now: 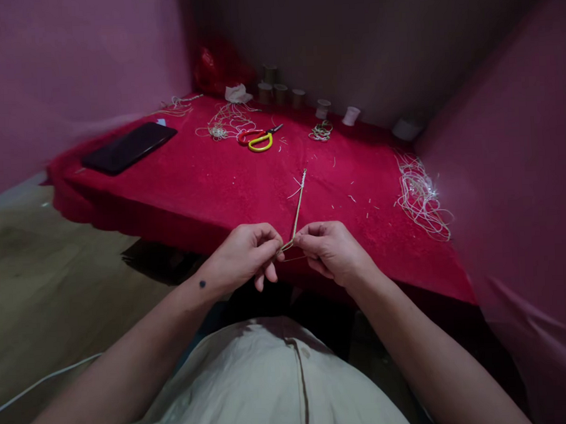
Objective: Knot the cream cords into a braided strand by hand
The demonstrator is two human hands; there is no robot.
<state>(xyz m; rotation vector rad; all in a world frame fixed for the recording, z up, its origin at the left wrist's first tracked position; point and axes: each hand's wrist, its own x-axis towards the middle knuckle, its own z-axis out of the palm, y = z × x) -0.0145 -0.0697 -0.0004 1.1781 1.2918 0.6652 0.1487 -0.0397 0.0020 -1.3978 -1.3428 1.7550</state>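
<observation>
A thin pale green-yellow cord (298,206) runs from a pin-like point on the red cloth down to my hands, pulled straight. Its far end looks thicker and whitish, with short loose ends sticking out to the left. My left hand (251,254) pinches the near strands between thumb and forefinger, its other fingers loosely curled. Close beside it, my right hand (334,250) pinches the cord where it bends. A fine strand stretches between the two hands below the pinch. The exact crossing of the strands is hidden by my fingertips.
Red-and-yellow-handled scissors (260,140) lie beyond the cord. A black phone (129,147) rests at left. Tangled thread (420,193) lies at right, another tangle (225,124) near the scissors. Thread spools (298,99) stand along the back, near a red plastic bag (215,68). Thread scraps dot the cloth.
</observation>
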